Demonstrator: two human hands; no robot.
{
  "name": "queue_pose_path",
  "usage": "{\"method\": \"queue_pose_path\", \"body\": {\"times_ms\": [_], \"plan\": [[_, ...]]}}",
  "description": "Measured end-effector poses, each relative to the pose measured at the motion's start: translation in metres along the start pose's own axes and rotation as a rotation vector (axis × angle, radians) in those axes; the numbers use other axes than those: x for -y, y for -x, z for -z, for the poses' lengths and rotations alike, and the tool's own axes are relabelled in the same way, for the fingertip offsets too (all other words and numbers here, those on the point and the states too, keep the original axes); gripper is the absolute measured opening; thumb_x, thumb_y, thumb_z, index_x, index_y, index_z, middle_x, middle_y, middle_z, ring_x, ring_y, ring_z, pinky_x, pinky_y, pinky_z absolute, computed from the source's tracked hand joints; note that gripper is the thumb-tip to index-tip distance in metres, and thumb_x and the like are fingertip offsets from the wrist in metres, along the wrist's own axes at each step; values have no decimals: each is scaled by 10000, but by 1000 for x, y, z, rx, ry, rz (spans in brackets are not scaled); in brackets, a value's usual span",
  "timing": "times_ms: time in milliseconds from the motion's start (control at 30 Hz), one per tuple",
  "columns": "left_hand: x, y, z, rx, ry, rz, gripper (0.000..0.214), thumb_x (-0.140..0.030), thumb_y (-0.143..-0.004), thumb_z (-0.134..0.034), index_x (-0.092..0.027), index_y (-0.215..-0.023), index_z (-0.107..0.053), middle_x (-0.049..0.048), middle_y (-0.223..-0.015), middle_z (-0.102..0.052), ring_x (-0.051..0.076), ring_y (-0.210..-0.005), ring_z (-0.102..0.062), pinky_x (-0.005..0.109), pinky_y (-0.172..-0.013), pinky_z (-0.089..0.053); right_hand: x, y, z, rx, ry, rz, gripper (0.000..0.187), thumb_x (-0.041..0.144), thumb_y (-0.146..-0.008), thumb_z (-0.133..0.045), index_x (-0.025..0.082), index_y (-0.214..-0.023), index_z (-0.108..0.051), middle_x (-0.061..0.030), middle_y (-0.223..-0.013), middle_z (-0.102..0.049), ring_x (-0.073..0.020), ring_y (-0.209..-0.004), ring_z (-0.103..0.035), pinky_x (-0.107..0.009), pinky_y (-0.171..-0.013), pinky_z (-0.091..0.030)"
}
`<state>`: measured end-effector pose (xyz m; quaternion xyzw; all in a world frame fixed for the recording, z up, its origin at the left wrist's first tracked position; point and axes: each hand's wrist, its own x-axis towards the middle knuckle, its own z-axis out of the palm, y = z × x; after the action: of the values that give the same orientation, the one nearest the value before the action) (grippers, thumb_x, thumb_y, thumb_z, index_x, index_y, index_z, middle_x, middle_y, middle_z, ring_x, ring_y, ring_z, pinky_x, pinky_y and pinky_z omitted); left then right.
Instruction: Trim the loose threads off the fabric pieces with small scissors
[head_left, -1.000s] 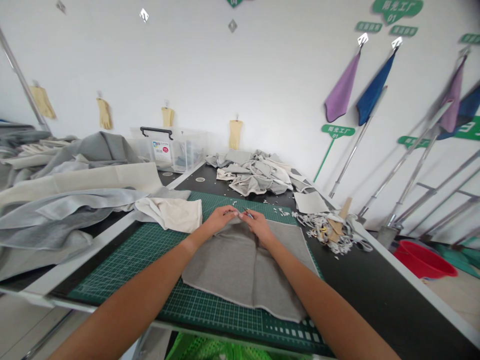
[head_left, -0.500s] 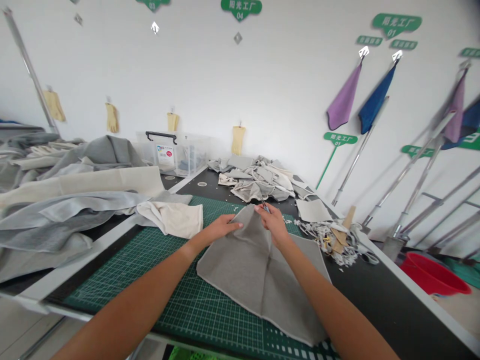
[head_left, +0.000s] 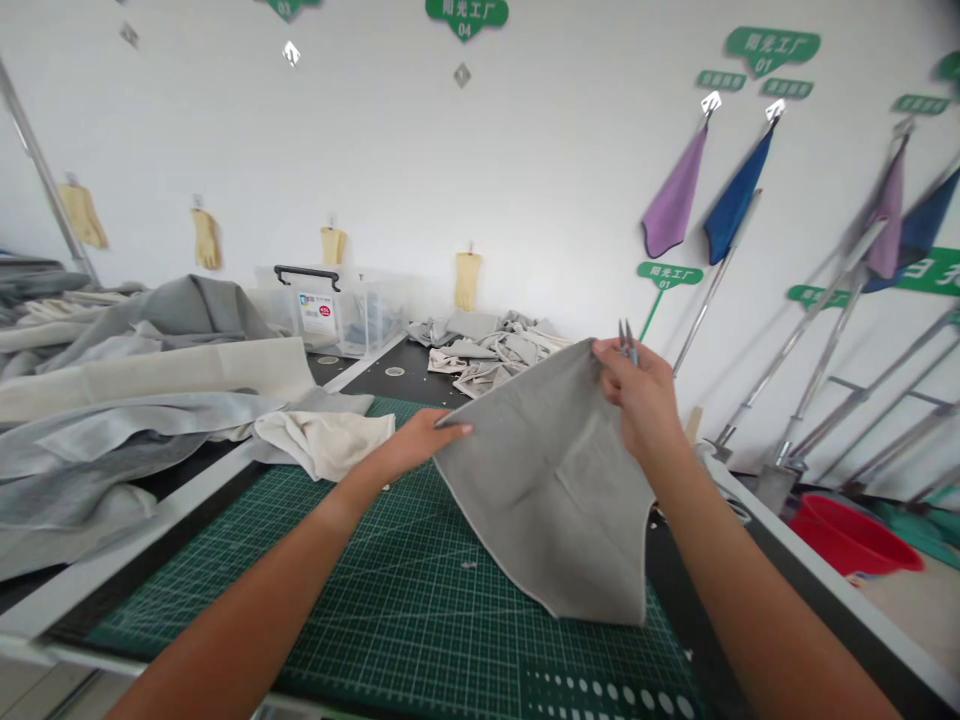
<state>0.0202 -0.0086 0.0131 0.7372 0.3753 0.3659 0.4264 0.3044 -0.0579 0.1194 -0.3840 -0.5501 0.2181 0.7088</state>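
A grey cloth (head_left: 547, 480) with pale edges hangs between my two hands, its lower part just over the green cutting mat (head_left: 390, 570). My left hand (head_left: 424, 443) pinches the cloth's left upper corner between thumb and fingers. At the right upper corner, my right hand (head_left: 637, 385) is closed on the cloth and also holds small scissors or thread snips (head_left: 627, 340); their metal points stick up above the fingers, and most of the handle is hidden in the palm.
Piles of grey and cream cloth (head_left: 172, 385) cover the left side. Behind the mat lie a heap of cloths (head_left: 491, 350) and a clear plastic box (head_left: 322, 310). To the right are a red basin (head_left: 851, 540) and long metal poles (head_left: 817, 350). Yellow gloves (head_left: 466, 280) hang on the wall.
Both hands have lifted the cloth off the mat. My right hand has moved up and right, my left slightly left, and the cloth is now stretched between them.
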Motion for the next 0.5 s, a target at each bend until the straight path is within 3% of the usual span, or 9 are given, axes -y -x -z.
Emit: {"method": "queue_pose_path", "body": {"times_ms": [133,267,400,500], "plan": [[-52,11,24,-349,16,-215,422,-550,-854,-638,-182,-1024,-753,40,-1074,-741,278,-1056,-637,344,-897,-506,46,2,16,-50,-22,110,174,307,-808,-776,188,-810,-649,94,-541,-277,-50,-422,-209,-240,-399,-96],[-107,35,40,-544,76,-424,335,-478,-875,-673,-189,-1033,-731,28,-1028,-727,238,-1026,-644,361,-919,-511,92,15,24,-131,-30,231,147,222,-800,-783,234,-730,-654,67,-571,-266,-81,-457,-138,-294,-426,-46],[-155,61,48,-672,86,-662,241,-357,-899,-689,-147,-1012,-723,14,-998,-701,245,-1121,-630,397,-1004,-482,125,35,22,-164,52,294,183,229,-863,-721,296,-714,-637,47,-600,-199,-125,-502,-73,-318,-471,-28],[-175,71,52,-626,117,-690,244,-353,-929,-652,-190,-1102,-709,4,-1063,-698,253,-1160,-623,404,-997,-507,135,46,20,-133,91,296,247,242,-893,-678,313,-678,-580,43,-610,-137,-149,-521,-25,-323,-471,-4]]}}
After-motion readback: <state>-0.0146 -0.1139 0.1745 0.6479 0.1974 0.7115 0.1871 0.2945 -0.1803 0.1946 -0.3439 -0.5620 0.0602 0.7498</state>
